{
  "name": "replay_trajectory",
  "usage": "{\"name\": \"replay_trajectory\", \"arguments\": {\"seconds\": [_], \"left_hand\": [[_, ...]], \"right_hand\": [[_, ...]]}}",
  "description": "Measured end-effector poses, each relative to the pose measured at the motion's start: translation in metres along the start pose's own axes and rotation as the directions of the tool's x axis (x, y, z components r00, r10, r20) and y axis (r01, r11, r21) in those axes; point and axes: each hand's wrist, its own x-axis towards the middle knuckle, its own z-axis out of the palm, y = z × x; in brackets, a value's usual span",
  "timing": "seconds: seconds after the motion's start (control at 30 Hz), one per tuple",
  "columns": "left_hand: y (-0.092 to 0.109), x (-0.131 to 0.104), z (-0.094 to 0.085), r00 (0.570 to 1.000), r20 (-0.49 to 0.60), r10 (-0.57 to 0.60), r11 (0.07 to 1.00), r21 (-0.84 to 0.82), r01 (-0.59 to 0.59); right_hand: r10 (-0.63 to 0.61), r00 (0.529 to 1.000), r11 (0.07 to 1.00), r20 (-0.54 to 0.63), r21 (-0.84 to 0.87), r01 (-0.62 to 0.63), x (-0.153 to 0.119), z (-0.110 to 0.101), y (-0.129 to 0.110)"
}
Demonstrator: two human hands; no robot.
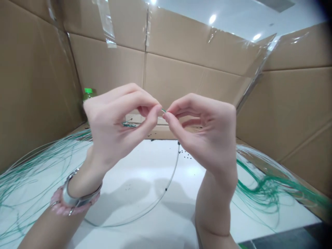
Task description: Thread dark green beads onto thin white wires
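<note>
Raised over a white work surface, my left hand and my right hand nearly meet, thumb and forefinger pinched in each. A short stretch of thin green wire shows in the small gap between the fingertips. The rest of it is hidden by the fingers. Below them a pale thin wire curves across the surface. It carries a small black piece along its length and another black piece near its upper end. Tiny black bits lie scattered behind my right hand.
Cardboard walls enclose the back and sides. Loose green and white wires spread along the left, and a bundle of green wires lies on the right. A green-capped bottle stands behind my left hand.
</note>
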Motion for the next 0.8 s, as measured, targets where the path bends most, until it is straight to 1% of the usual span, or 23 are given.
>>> {"name": "replay_trajectory", "arguments": {"seconds": [0.07,0.1,0.13,0.17,0.23,0.3,0.37,0.47,0.57,0.67,0.73,0.8], "left_hand": [[-0.004,0.0,0.002,1.0,-0.022,-0.003,1.0,0.007,0.004],[-0.006,-0.001,0.003,1.0,-0.024,-0.02,1.0,0.005,0.02],[-0.007,-0.001,0.004,0.999,-0.023,-0.035,0.999,-0.003,0.035],[-0.007,-0.001,0.006,0.999,-0.021,-0.049,0.999,-0.015,0.049],[-0.006,-0.003,0.009,0.997,-0.009,-0.078,0.996,-0.041,0.078],[-0.003,-0.004,0.013,0.994,-0.001,-0.113,0.991,-0.078,0.113],[0.001,-0.005,0.017,0.987,0.0,-0.16,0.978,-0.136,0.159],[0.003,-0.006,0.022,0.965,0.019,-0.261,0.933,-0.251,0.258],[0.0,-0.005,0.026,0.929,0.113,-0.352,0.827,-0.426,0.365],[-0.005,-0.005,0.03,0.906,0.215,-0.365,0.652,-0.635,0.414],[-0.009,-0.005,0.031,0.875,0.281,-0.395,0.537,-0.702,0.468],[-0.014,-0.005,0.031,0.849,0.334,-0.41,0.471,-0.719,0.511]], "right_hand": [[0.089,0.99,0.99,0.108,-0.121,-0.076,-0.001,-0.008,0.004],[0.13,0.981,0.981,0.143,-0.163,-0.107,-0.002,-0.012,0.006],[0.158,0.976,0.976,0.148,-0.175,-0.131,-0.002,-0.016,0.007],[0.165,0.977,0.977,0.131,-0.153,-0.145,-0.002,-0.019,0.008],[0.129,0.987,0.991,0.091,-0.038,-0.126,-0.001,-0.02,0.006],[0.091,0.991,0.994,0.099,0.048,-0.096,0.001,-0.018,0.004],[0.083,0.987,0.994,0.139,0.062,-0.092,0.003,-0.015,0.003],[0.09,0.984,0.996,0.153,0.012,-0.093,0.004,-0.015,0.006],[0.041,0.985,0.999,0.169,0.014,-0.044,0.003,-0.018,0.01],[0.002,0.985,0.999,0.173,0.033,-0.008,0.002,-0.02,0.01],[0.0,0.988,1.0,0.155,0.03,-0.004,0.001,-0.02,0.009],[-0.031,0.989,0.999,0.144,0.034,0.026,0.002,-0.019,0.01]]}}
